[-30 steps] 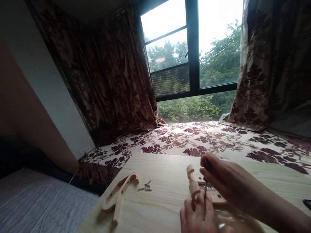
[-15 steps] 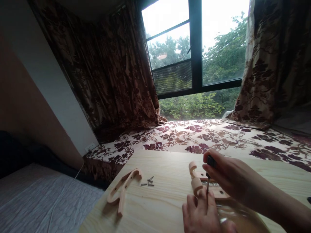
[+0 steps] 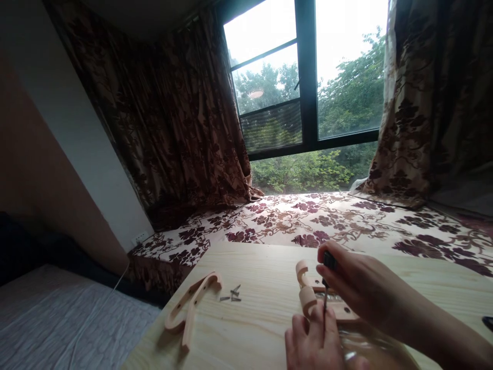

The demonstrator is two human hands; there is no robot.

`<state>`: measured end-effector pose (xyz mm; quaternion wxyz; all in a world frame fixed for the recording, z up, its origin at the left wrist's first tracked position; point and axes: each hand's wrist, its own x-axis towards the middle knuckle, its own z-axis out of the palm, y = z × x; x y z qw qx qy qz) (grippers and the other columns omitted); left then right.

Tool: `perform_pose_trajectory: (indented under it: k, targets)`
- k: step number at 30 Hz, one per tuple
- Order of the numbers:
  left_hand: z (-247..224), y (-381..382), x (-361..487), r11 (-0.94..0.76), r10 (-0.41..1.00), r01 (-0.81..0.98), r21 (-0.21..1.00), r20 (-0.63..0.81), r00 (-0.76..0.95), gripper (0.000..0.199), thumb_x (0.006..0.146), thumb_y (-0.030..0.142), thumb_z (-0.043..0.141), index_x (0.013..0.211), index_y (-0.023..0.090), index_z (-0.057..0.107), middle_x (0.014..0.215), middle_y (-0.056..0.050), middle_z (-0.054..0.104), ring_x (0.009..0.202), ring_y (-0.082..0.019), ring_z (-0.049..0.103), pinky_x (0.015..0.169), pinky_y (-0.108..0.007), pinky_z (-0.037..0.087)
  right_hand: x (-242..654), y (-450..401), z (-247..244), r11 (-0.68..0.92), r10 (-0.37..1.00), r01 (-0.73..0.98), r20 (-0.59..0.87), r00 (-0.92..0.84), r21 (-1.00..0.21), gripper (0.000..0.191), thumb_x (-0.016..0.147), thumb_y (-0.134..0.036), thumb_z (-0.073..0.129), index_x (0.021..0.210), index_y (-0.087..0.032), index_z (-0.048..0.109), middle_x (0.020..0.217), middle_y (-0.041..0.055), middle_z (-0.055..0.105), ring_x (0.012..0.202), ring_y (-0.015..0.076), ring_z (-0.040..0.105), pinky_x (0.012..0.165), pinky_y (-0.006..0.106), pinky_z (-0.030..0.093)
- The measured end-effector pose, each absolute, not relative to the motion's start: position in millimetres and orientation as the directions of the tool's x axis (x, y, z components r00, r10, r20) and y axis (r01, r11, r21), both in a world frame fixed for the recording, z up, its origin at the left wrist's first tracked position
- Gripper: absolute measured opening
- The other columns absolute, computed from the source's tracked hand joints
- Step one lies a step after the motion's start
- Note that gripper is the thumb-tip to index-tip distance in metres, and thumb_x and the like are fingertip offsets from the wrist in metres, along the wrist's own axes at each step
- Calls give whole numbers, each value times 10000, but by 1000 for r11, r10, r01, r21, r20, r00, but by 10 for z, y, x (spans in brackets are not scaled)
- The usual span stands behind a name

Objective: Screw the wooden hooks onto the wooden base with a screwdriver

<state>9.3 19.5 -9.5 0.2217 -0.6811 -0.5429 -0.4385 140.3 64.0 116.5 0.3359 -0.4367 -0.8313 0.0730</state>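
Note:
My right hand [image 3: 346,280] is closed around the black handle of a screwdriver [image 3: 328,260], its shaft pointing down. The shaft reaches the fingers of my left hand [image 3: 314,341], which are bent close together by the tip; what they grip there is hidden. Just beyond my left fingers, a curved wooden hook [image 3: 307,298] lies partly under my right hand. Behind it is a second wooden hook [image 3: 301,270], with dark screw holes in its flat part. Clear plastic wrapping [image 3: 370,341] lies beside my left hand, under my right forearm.
On the pale wooden board [image 3: 234,339], two more wooden hooks [image 3: 192,308] lie at the left near several loose screws [image 3: 234,294]. A flowered cloth [image 3: 277,221] covers the window ledge behind. A dark object [image 3: 488,322] shows at the right edge.
The view has shifted slightly, so the board and hooks sit a little lower and further left. Both hands keep nearly the same pose, with the screwdriver still upright between them.

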Motion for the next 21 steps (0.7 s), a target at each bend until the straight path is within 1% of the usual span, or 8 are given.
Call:
perform_pose_trajectory:
  k: [5, 10, 12, 15, 19, 21]
  targets:
    - [-75, 168, 92, -302, 556, 936, 183, 831, 17, 625, 656, 736, 616, 1122, 324, 674, 1171, 106, 674, 785, -240, 607, 618, -394, 477, 1400, 629, 1192, 589, 791, 688, 476, -384, -424, 129, 963, -324, 333, 851, -262, 349, 668, -16, 566, 554, 190, 528, 539, 302, 352]
    - [-60, 143, 99, -294, 575, 940, 172, 817, 31, 597, 630, 632, 678, 1143, 327, 660, 1196, 112, 660, 825, -256, 611, 646, -406, 486, 1416, 661, 1176, 599, 780, 692, 490, -389, -403, 122, 958, -302, 341, 843, -262, 350, 664, -18, 554, 541, 186, 530, 523, 291, 338]
    - [-67, 141, 90, -301, 583, 937, 179, 812, 32, 606, 619, 610, 692, 1152, 323, 656, 1197, 102, 662, 822, -258, 611, 645, -406, 489, 1421, 676, 1175, 591, 786, 697, 486, -383, -406, 118, 954, -305, 344, 844, -261, 348, 662, -13, 557, 544, 190, 538, 519, 290, 336]
    - [-103, 154, 52, -297, 590, 941, 164, 806, 46, 645, 588, 593, 723, 1177, 345, 638, 1219, 118, 647, 842, -262, 616, 661, -409, 502, 1420, 680, 1194, 570, 799, 715, 476, -368, -404, 118, 947, -314, 350, 842, -261, 342, 663, -6, 565, 554, 198, 541, 519, 292, 332]
    - [-165, 186, 1, -316, 581, 943, 101, 807, 108, 693, 592, 612, 722, 1229, 368, 599, 1249, 130, 626, 836, -253, 625, 652, -398, 515, 1412, 650, 1247, 566, 807, 718, 452, -381, -404, 142, 950, -331, 348, 826, -260, 353, 668, -9, 567, 562, 193, 536, 536, 295, 342]
    - [-175, 190, 0, -322, 574, 941, 103, 812, 108, 668, 625, 638, 687, 1229, 367, 600, 1243, 126, 630, 835, -252, 630, 648, -398, 518, 1409, 634, 1271, 572, 806, 706, 446, -390, -417, 142, 955, -329, 337, 838, -256, 372, 681, -6, 573, 577, 193, 545, 552, 298, 356]
